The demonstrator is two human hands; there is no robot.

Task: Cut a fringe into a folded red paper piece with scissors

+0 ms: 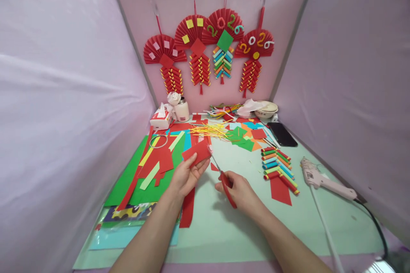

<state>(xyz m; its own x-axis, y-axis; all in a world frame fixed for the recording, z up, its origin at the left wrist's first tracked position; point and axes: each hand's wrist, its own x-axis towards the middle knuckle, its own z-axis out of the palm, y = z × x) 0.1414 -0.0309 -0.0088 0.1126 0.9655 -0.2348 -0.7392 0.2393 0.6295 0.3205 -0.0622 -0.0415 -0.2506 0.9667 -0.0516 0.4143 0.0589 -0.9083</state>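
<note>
Head view: left hand point(186, 176) pinches red paper point(197, 151), apparently steadying its right end for scissors point(227, 190) gripped in right hand point(241, 190).

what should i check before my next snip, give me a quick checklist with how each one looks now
1. Red paper held in the left hand: ok.
2. Scissors gripped by the handles in the right hand: ok.
3. Left fingertips safely away from the blades: cannot tell; they look close, but the gap is unclear.
4. Table free of offcuts near the scissors: not ok; a small red scrap lies beside the blades.
5. Glue gun apart from both hands: ok, off to the right.
6. Glue gun cool: cannot tell.
</note>
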